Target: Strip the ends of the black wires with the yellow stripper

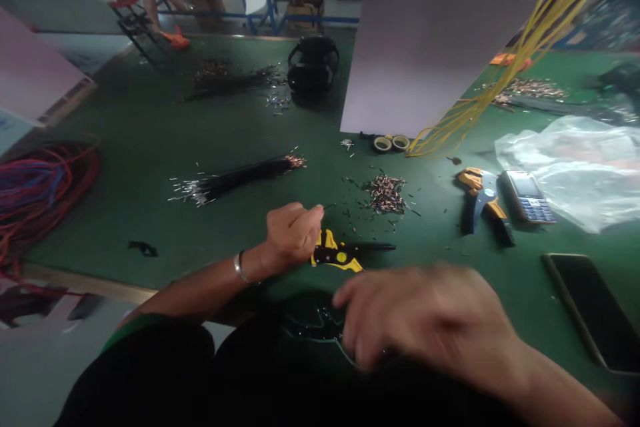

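Watching remotely, I see coils (35, 193) at the left of a green table (150, 127), then a black bundle (240, 179), its coppery ends pointing right. My left hand (294, 235) appears to pinch a thin wire (329, 206) between closed fingertips. Just beside that hand lies a yellow tool (342, 257); a pile (387, 194) of copper-tipped pieces sits beyond, rightward. My right hand (430, 313), blurred, fingers bent, is nearer the camera; I cannot tell whether it grips anything. Farther right lie an orange tool (483, 197) and a keypad phone (527, 197). I judge the step as handling one wire; the next move calls for a firm left pinch and a steady right hand.
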